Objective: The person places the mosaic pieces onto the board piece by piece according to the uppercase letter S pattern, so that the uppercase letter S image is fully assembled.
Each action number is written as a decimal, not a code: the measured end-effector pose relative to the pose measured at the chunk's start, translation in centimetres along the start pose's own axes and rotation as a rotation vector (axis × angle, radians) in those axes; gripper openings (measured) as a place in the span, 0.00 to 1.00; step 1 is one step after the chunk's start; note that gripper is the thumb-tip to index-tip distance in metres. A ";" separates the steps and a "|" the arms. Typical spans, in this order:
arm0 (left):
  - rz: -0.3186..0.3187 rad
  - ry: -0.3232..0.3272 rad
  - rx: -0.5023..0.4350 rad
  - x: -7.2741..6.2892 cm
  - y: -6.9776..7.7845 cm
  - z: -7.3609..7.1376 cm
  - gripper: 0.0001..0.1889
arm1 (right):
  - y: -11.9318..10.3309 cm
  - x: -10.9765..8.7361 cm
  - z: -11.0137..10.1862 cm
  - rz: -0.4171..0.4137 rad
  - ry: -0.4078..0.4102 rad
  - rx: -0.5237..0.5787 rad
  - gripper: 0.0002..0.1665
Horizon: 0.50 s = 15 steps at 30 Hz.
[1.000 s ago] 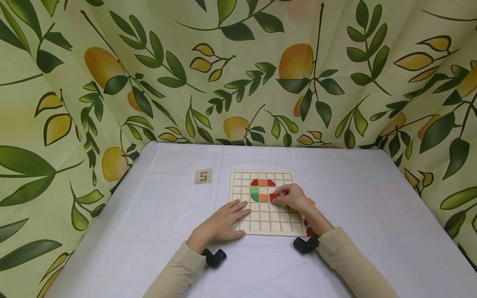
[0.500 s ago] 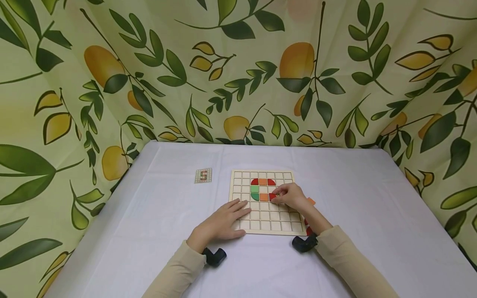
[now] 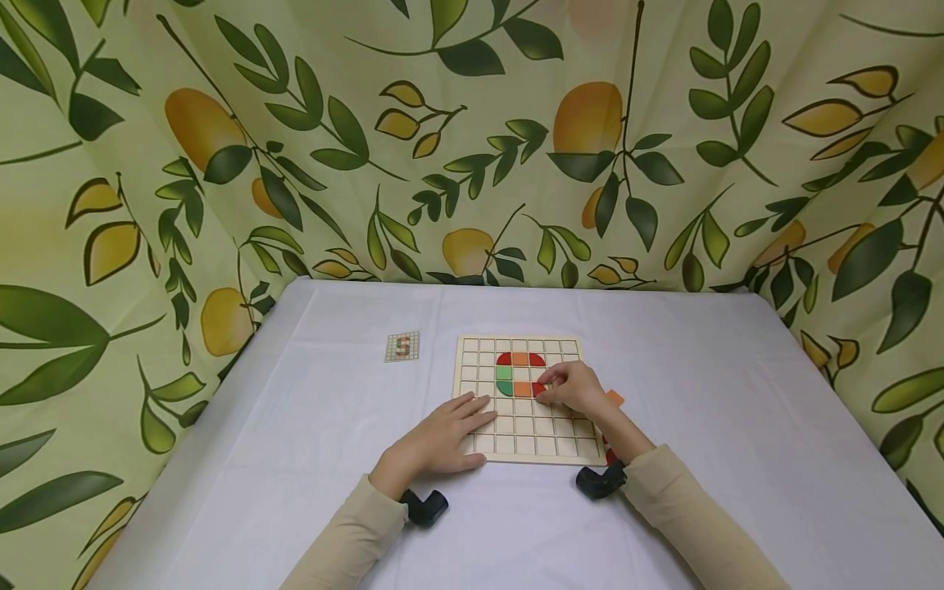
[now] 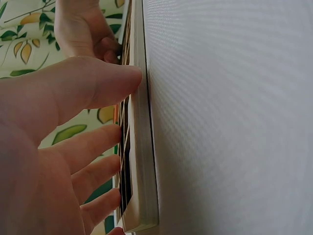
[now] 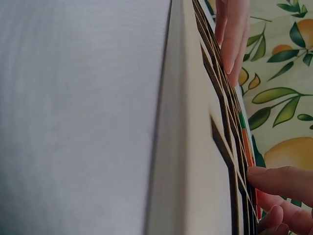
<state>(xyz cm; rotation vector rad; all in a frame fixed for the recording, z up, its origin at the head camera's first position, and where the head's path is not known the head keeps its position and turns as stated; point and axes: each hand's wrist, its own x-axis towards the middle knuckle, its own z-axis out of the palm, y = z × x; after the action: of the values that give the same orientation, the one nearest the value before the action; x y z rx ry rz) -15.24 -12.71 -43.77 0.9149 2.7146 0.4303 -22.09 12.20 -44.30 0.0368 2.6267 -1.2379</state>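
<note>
A wooden grid board (image 3: 527,445) lies on the white tabletop. My left hand (image 3: 435,440) rests with spread fingers on its left side, thumb at the front edge, as the left wrist view also shows. My right hand (image 3: 575,388) pinches a red quarter-circle tile (image 3: 538,389) at the grid, beside an orange square tile (image 3: 522,389). Further left in the same row sits a dark green rounded tile (image 3: 505,388), below a light green square (image 3: 504,374). The row above holds two red rounded tiles with an orange square (image 3: 519,359) between them.
A small pattern card (image 3: 401,347) lies left of the board. An orange tile (image 3: 615,398) and red pieces (image 3: 610,456) lie by the board's right edge, partly hidden under the right forearm. A leafy patterned curtain (image 3: 472,164) surrounds the table.
The red quarter-circle tile under my right fingers has shifted slightly left, now sitting against the orange square. My right forearm has edged left a little. The left hand stays in place.
</note>
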 end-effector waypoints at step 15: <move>0.003 -0.002 0.009 0.0 0.1 0.0 0.33 | 0.6 -0.1 -0.5 0.018 -0.024 0.087 0.15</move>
<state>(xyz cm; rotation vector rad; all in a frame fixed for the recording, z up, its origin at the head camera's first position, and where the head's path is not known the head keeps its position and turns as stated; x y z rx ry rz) -15.22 -12.64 -43.71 0.9212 2.7160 0.4174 -22.05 12.96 -44.46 0.0601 2.5455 -1.3377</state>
